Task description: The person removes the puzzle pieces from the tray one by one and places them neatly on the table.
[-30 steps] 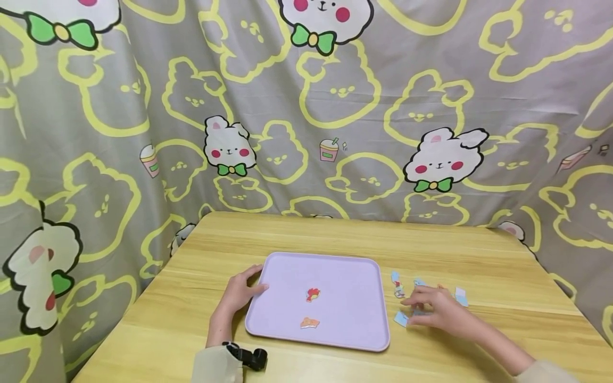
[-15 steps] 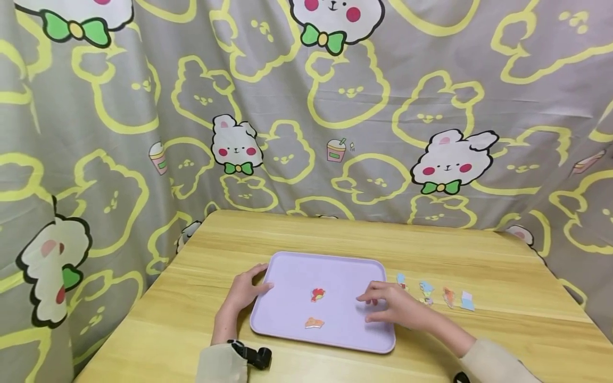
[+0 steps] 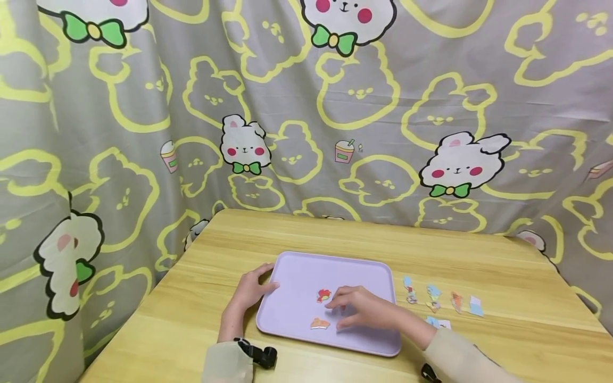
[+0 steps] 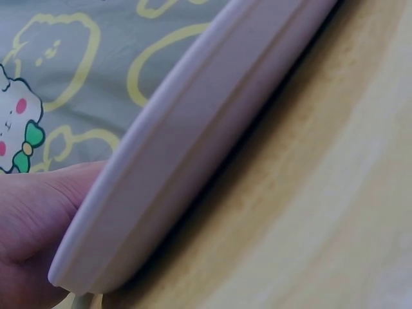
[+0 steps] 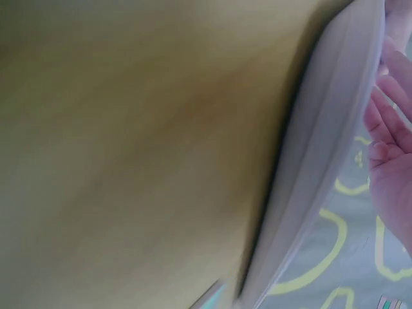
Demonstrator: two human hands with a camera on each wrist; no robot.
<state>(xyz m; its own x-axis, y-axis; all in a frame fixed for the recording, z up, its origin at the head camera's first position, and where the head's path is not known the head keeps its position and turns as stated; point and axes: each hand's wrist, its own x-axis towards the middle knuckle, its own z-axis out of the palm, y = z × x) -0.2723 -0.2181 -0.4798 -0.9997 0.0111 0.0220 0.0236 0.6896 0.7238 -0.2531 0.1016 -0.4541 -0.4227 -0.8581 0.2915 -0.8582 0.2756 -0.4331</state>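
Presently | red piece point(image 3: 323, 294) | orange piece point(image 3: 319, 323) | both just left of right fingers point(image 3: 337, 302)

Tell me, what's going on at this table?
A person's left hand rests on the rim of a purple tray on the table. Their right hand is over the tray, near a red piece and an orange piece lying there; I can't tell whether it holds anything. More pieces lie on the table to the right.

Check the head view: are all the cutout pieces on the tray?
No, several cutout pieces lie on the wooden table, right of the tray.
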